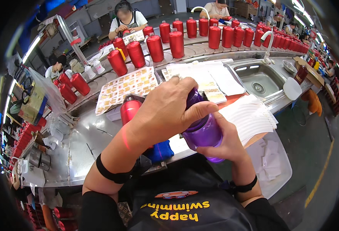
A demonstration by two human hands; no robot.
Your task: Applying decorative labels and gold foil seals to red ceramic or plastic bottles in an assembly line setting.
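A shiny purple bottle (pixel 203 135) is held tilted between my hands above the table's near edge. My right hand (pixel 231 140) wraps round its lower body, thumb across the front. My left hand (pixel 165 106) closes over its dark purple upper end and hides most of that part. Just beyond my left forearm, a red bottle (pixel 131 109) is partly covered by the arm. A folded blue cloth (pixel 161 151) lies below my left hand at the table edge.
Several red bottles (pixel 176 44) line the conveyor behind the table. Sticker sheets (pixel 128 87) and fanned white papers (pixel 250 117) lie before me. At right are a steel sink (pixel 257 79) and a white bin (pixel 283 175). A co-worker (pixel 127 23) sits across the conveyor.
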